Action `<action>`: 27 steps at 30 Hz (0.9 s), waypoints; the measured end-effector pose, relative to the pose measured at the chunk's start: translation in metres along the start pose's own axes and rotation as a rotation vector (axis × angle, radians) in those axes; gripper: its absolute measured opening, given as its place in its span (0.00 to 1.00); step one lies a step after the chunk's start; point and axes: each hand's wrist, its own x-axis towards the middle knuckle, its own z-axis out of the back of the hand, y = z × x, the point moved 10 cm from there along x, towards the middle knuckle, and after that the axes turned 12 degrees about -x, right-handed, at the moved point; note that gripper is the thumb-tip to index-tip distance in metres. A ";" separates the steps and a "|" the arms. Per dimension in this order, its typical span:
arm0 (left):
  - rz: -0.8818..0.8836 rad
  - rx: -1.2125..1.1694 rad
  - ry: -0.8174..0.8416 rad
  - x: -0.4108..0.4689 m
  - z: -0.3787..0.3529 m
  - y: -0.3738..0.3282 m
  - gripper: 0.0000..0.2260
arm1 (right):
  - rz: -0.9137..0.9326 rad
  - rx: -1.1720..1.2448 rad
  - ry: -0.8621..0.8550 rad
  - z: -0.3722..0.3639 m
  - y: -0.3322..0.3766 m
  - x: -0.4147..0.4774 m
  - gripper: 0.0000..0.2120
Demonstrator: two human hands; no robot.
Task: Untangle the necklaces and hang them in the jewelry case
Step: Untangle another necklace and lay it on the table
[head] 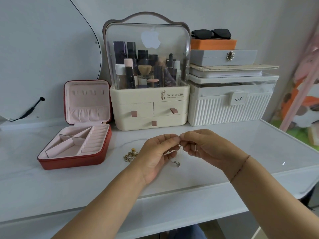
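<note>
Both left hand (155, 152) and right hand (205, 145) fingers (187, 136) pinch the necklace (177, 163) dangling between them.

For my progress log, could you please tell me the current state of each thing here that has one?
left hand, pinches the thin necklace.
right hand, pinches the thin necklace.
thin necklace, held up between them, pendant dangling.
jewelry clump, tangled, lying untouched beside the left hand.
jewelry case, open, lid upright, hooks bare.
cosmetics organizer, drawers shut.
grey box, latched shut.
</note>
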 end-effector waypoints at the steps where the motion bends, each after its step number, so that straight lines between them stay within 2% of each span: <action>1: -0.001 0.001 -0.004 0.000 0.000 0.000 0.05 | -0.005 -0.006 0.010 -0.001 -0.001 0.000 0.08; 8: -0.044 0.043 -0.007 0.001 -0.004 -0.006 0.08 | 0.042 -0.026 0.014 -0.002 0.003 0.001 0.08; 15: 0.097 -0.224 -0.040 0.005 0.005 0.007 0.04 | 0.181 -0.076 -0.009 0.000 0.018 -0.003 0.09; 18: 0.061 -0.147 -0.057 0.005 0.008 0.004 0.04 | 0.185 -0.063 -0.018 0.002 0.017 -0.002 0.09; 23: -0.024 -0.007 -0.064 0.004 0.005 -0.005 0.08 | 0.153 -0.065 -0.039 0.005 0.013 -0.001 0.09; 27: -0.084 0.158 -0.059 0.003 0.005 -0.013 0.05 | 0.131 -0.082 -0.057 0.008 0.010 0.001 0.10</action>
